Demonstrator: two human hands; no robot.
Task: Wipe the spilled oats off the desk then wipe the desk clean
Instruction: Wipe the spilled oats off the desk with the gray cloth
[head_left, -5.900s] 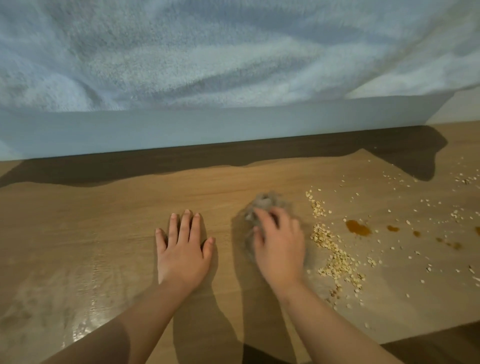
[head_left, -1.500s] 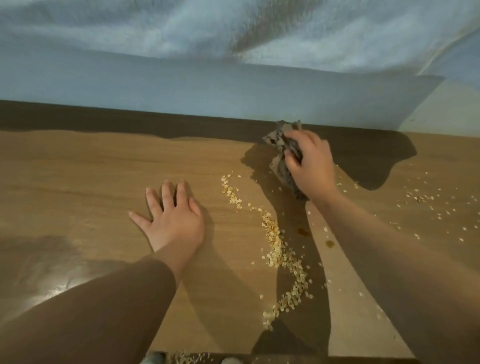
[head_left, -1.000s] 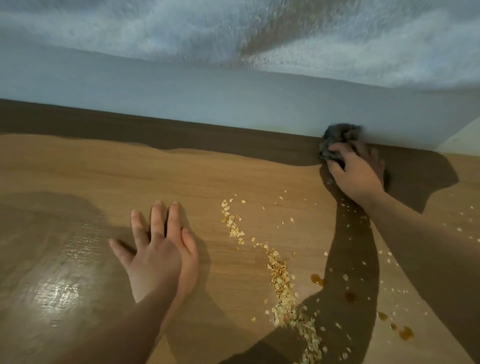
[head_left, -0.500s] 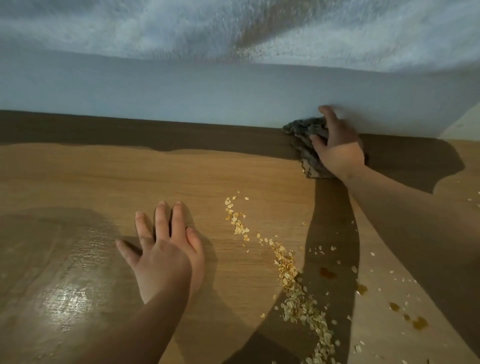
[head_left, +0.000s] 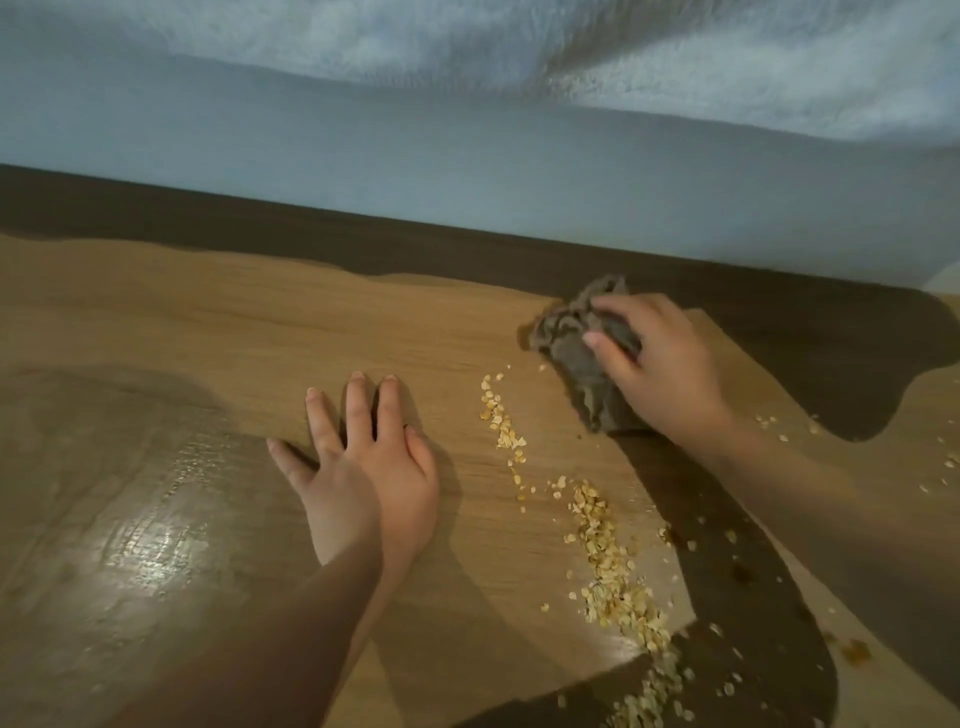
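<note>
Your right hand (head_left: 660, 374), fingers curled over the bunched grey cloth (head_left: 582, 364), sits just beyond the far end of the oats (head_left: 608, 561), whose ridge runs toward you across the table (head_left: 156, 322), while your left hand (head_left: 363, 478) lies flat and empty to its left.

We see the right hand (head_left: 660, 369) gripping a crumpled grey cloth (head_left: 582, 364), pressed on the wooden bench (head_left: 208, 322) near the back wall (head_left: 467, 171). Left hand (head_left: 363, 467) lies flat, fingers (head_left: 358, 410) spread, left of the cloth. Trail of oats (head_left: 608, 561) runs between both hands toward the near edge. Loose flakes and brown drops (head_left: 740, 571) sit right of the trail.
</note>
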